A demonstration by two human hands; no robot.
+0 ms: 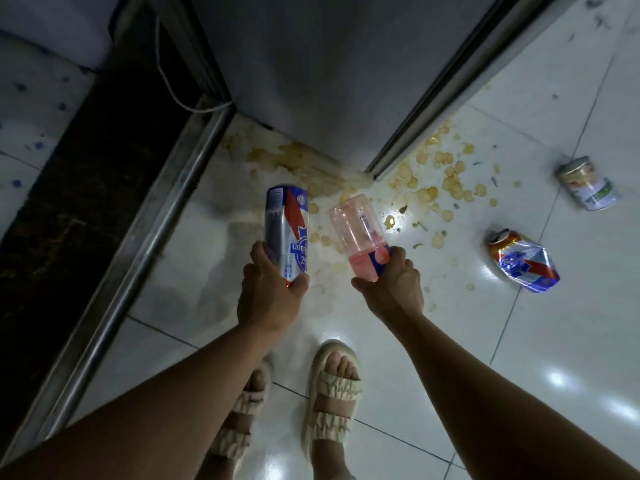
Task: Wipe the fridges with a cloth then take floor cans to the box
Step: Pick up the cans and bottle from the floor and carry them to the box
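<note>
A blue, red and silver can (285,233) is gripped near its lower end by the left hand (268,292), whose fingers (258,252) are curled round it; it is held above the floor (450,358). A clear pink plastic bottle (360,237) is gripped at its lower end by the right hand (391,289), with the thumb (363,287) and fingers wrapped round it. A small amount of pink liquid is contained in the bottle's gripped end. A crushed can (523,261) lies on the floor tiles to the right, well apart from both hands. A white and green can (588,183) lies on its side farther right. Yellowish spill stains (433,181) are spread over the floor at the fridge (329,71) base corner.
</note>
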